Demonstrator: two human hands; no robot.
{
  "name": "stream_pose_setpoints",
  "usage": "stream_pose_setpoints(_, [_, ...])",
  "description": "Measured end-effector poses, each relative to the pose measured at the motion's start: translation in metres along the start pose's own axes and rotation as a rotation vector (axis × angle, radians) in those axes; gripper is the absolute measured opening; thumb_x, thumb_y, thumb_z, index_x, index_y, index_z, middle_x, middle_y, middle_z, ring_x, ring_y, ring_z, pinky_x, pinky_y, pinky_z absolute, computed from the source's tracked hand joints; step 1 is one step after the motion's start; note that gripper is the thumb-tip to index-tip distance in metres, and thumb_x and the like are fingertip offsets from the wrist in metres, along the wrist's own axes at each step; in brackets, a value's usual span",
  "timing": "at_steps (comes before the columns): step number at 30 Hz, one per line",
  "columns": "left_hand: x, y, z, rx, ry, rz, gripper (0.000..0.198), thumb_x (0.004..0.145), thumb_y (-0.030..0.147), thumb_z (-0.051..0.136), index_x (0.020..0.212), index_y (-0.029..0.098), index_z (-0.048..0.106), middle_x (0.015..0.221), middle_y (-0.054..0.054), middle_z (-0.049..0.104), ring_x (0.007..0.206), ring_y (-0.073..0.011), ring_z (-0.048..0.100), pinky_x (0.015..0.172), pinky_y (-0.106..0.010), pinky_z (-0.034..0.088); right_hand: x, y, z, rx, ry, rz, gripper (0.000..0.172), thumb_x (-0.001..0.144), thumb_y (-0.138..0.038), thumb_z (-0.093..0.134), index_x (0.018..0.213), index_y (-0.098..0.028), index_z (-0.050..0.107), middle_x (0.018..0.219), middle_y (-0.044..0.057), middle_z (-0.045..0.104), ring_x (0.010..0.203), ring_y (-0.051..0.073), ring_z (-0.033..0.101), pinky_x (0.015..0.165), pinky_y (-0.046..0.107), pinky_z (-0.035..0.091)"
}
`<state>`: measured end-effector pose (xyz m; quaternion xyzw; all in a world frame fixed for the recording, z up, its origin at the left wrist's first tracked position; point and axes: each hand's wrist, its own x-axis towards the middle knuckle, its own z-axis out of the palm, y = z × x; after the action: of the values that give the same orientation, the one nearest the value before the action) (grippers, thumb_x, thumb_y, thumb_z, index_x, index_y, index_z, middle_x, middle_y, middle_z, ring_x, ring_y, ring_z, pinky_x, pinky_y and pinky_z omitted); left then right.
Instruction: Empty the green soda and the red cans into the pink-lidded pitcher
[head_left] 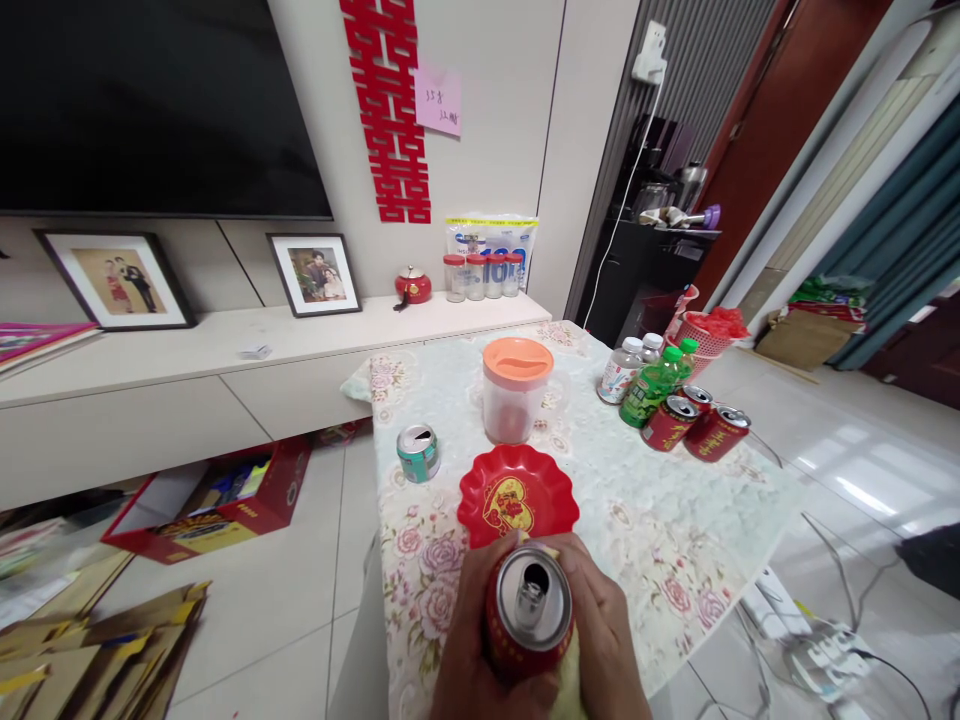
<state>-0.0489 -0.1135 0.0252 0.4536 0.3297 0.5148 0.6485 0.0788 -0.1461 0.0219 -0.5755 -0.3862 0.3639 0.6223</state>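
Observation:
A red drink can (531,608) with its top opened is held upright near the table's front edge. My left hand (472,630) wraps around its left side, with the thumb across the front. On the other side, my right hand (604,630) presses a pale yellow cloth (571,675) to the can; much of the cloth is hidden. Just beyond my hands lies a red scalloped plate (480,490) with a gold design. Behind it stands a clear plastic jug (512,410) with an orange lid. A short teal can (418,455), also opened, sits to the left.
On the table's right side stand several red cans (716,435), green bottles (651,388) and white-capped bottles (619,372). A flowered cloth (637,530) covers the table. Cables and a power strip (821,660) lie on the floor at right; a red box (225,510) and flattened cardboard (112,650) are at left.

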Motion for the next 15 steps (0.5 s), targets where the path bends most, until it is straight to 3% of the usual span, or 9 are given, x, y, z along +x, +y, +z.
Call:
stream_pose_setpoints(5, [0.002,0.007,0.006,0.027,0.101,0.064,0.074,0.064,0.057,0.098,0.126,0.026,0.074,0.123,-0.01,0.077,0.108,-0.0332,0.077,0.092,-0.039,0.066,-0.005,0.004,0.016,0.022,0.072,0.06,0.048,0.108,-0.063,0.054,0.116,-0.028,0.085,0.126,0.007,0.079,0.12,0.025,0.072,0.108,0.036,0.055])
stream_pose_setpoints(11, [0.011,0.008,-0.005,0.114,0.194,0.116,0.074,0.067,0.056,0.097,0.129,0.024,0.071,0.127,-0.009,0.076,0.118,-0.0322,0.075,0.105,-0.039,0.062,-0.021,0.002,0.046,0.21,0.241,0.151,0.051,0.101,-0.066,0.065,0.126,-0.026,0.083,0.138,0.008,0.077,0.136,0.03,0.068,0.121,0.044,0.051])
stream_pose_setpoints(15, [0.011,0.005,-0.007,0.075,0.191,0.08,0.078,0.07,0.054,0.094,0.136,0.024,0.066,0.134,-0.011,0.074,0.12,-0.0333,0.075,0.106,-0.041,0.062,-0.033,0.002,0.057,0.137,0.325,-0.002,0.045,0.106,-0.058,0.061,0.138,-0.031,0.077,0.154,0.006,0.068,0.15,0.029,0.057,0.128,0.047,0.046])
